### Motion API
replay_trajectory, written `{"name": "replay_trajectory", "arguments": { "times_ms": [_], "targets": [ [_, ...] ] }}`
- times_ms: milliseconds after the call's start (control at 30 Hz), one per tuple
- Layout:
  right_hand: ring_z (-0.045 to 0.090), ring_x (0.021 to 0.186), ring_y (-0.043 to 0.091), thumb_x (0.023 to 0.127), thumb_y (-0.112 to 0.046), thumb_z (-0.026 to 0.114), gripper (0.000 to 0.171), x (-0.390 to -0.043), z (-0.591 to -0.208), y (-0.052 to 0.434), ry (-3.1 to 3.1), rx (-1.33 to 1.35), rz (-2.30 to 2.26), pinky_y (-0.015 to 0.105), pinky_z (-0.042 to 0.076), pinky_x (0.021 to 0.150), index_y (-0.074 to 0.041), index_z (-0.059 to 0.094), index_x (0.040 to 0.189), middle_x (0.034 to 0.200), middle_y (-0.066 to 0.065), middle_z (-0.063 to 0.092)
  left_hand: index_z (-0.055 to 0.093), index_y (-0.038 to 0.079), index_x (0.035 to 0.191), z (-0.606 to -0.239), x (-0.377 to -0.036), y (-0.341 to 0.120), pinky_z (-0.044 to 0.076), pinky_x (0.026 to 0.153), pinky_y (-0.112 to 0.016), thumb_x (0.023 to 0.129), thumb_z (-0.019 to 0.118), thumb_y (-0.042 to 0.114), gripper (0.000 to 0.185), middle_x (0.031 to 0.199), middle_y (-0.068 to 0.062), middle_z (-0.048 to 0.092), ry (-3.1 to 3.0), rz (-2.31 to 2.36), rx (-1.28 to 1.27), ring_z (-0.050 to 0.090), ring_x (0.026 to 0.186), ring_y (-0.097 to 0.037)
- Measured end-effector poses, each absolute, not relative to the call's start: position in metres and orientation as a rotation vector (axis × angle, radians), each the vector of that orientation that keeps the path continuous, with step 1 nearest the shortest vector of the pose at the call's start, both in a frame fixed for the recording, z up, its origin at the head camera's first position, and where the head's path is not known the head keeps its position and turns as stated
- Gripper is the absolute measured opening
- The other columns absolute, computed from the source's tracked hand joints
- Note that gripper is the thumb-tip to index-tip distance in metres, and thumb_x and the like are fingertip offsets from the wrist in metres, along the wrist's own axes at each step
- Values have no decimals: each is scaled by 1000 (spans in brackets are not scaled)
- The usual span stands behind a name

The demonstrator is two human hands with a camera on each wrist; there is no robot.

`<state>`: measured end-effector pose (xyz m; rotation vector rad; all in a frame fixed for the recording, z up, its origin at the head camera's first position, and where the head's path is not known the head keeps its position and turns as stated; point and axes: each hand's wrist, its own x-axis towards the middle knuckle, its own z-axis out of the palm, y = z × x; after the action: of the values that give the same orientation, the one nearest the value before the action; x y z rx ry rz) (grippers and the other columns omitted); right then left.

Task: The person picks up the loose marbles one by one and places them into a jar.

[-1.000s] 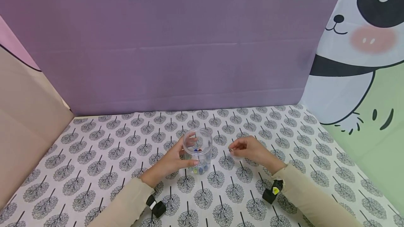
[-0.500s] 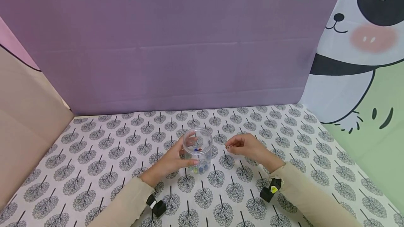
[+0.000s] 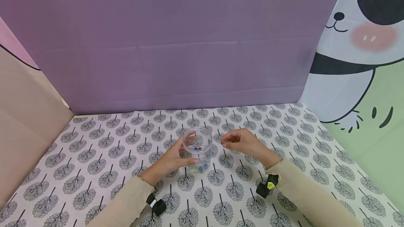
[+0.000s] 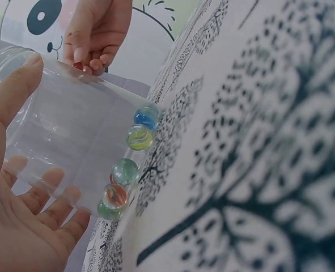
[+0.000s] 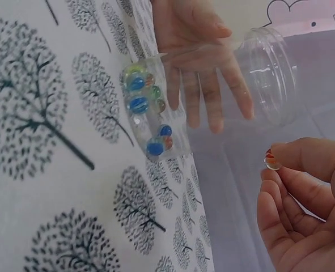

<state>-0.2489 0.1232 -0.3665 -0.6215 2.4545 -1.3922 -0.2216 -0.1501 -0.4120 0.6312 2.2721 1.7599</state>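
A clear, open-topped plastic jar (image 3: 206, 155) stands upright on the table, with several glass marbles (image 4: 140, 137) in blue, yellow, green and red swirls at its bottom. My left hand (image 3: 173, 158) holds the jar from the left, thumb on the near side and fingers around the far side. To the right of the jar, my right hand (image 3: 246, 146) is raised near rim height. Between its thumb and forefinger it pinches a clear marble (image 5: 272, 160) with a red-orange swirl. The marble is outside the jar, a short gap from the rim.
A white tablecloth (image 3: 126, 185) printed with grey trees covers the table. Behind it rises a purple cloth backdrop (image 3: 189, 62). A panda-printed wall hanging (image 3: 347, 94) is on the right, and a beige panel (image 3: 31, 122) stands at the left.
My right hand has moved left and slightly up, bringing the pinched marble closer to the jar. The left hand and the jar have stayed in place.
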Motion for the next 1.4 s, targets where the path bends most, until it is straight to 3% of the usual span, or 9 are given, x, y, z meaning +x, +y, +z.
{"name": "replay_trajectory", "arguments": {
  "times_ms": [267, 467, 567, 700, 867, 1100, 1267, 1400],
  "targets": [
    [62, 85, 31, 84, -11, 68, 20, -249, -360, 117, 2447, -680, -1415, 37, 55, 76, -4, 68, 103, 91, 6, 68, 23, 28, 148, -412, -222, -150, 38, 100, -58, 75, 77, 18, 92, 150, -13, 32, 2274, 1757, 626, 47, 121, -41],
    [61, 86, 35, 85, -12, 67, 21, -248, -355, 113, 2430, -736, -1452, 31, 55, 74, -3, 68, 104, 92, 8, 67, 23, 28, 148, -411, -221, -151, 37, 101, -58, 76, 78, 17, 92, 150, -11, 33, 2271, 1756, 629, 47, 121, -40],
    [60, 88, 38, 86, -12, 67, 21, -247, -354, 112, 2418, -736, -1469, 37, 55, 76, -3, 68, 105, 92, 7, 67, 23, 29, 148, -411, -222, -151, 37, 101, -58, 76, 78, 17, 92, 150, -11, 33, 2268, 1757, 629, 46, 121, -40],
    [60, 88, 38, 86, -13, 67, 21, -246, -351, 110, 2405, -730, -1487, 44, 54, 77, -4, 68, 105, 91, 6, 67, 22, 28, 149, -412, -222, -151, 38, 101, -58, 76, 77, 17, 92, 150, -12, 32, 2257, 1761, 633, 45, 123, -42],
    [62, 83, 30, 86, -12, 68, 22, -246, -346, 107, 2408, -725, -1494, 42, 55, 76, -2, 67, 105, 90, 6, 67, 22, 25, 149, -412, -221, -151, 33, 103, -60, 76, 77, 16, 92, 149, -12, 33, 2255, 1766, 640, 43, 124, -44],
    [62, 80, 18, 86, -13, 68, 24, -246, -342, 104, 2394, -737, -1507, 41, 55, 78, 0, 66, 106, 90, 7, 67, 23, 28, 148, -413, -221, -151, 39, 99, -57, 76, 77, 17, 92, 150, -12, 33, 2264, 1757, 620, 46, 121, -40],
    [61, 82, 25, 86, -14, 68, 23, -245, -338, 102, 2395, -737, -1504, 30, 54, 73, -3, 67, 106, 90, 6, 66, 22, 29, 148, -412, -221, -150, 42, 97, -55, 76, 77, 15, 92, 149, -13, 34, 2271, 1758, 633, 48, 119, -39],
    [62, 83, 27, 85, -14, 68, 23, -245, -337, 100, 2402, -753, -1502, 31, 54, 73, -3, 67, 106, 90, 5, 67, 22, 28, 148, -413, -223, -150, 41, 97, -56, 77, 77, 15, 91, 149, -13, 34, 2272, 1755, 642, 47, 120, -40]
  ]
}}
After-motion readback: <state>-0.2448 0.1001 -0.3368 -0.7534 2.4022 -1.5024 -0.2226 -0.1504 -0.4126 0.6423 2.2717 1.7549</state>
